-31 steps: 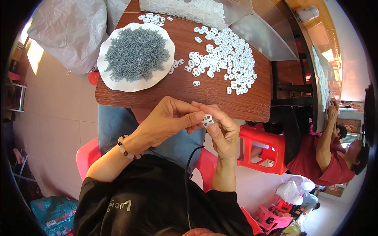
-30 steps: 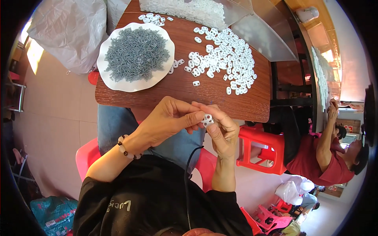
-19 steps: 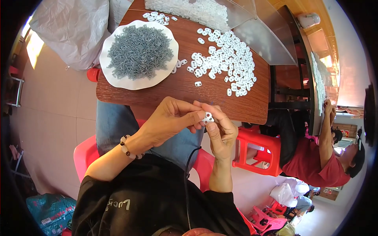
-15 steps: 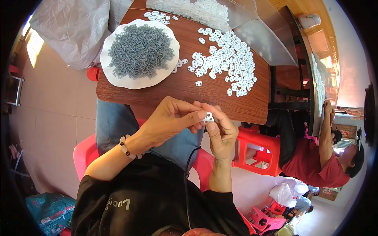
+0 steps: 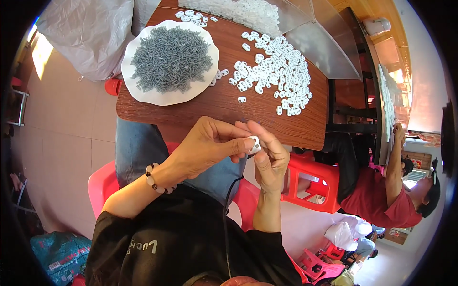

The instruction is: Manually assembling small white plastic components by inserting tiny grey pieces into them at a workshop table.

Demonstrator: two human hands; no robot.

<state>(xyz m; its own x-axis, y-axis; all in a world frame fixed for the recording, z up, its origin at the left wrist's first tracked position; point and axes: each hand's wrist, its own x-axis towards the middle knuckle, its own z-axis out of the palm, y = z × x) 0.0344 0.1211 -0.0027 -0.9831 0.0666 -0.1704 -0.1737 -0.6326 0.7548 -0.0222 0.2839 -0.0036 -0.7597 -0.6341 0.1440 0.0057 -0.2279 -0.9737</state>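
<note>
So the left hand (image 5: pixel 202 144) has a small white plastic piece with holes (image 5: pixel 255 145) pinched at the thumb tip, just off the near edge of the brown table (image 5: pixel 286 127). The right hand (image 5: pixel 271 164) is curled around its other side, thumb right by it, but can't tell if that one's actually gripping. Up on the table there's a wavy white plate (image 5: pixel 167 99) piled with grey rods (image 5: pixel 169 59), plus loads of loose white pieces (image 5: pixel 281 66) to the right.
</note>
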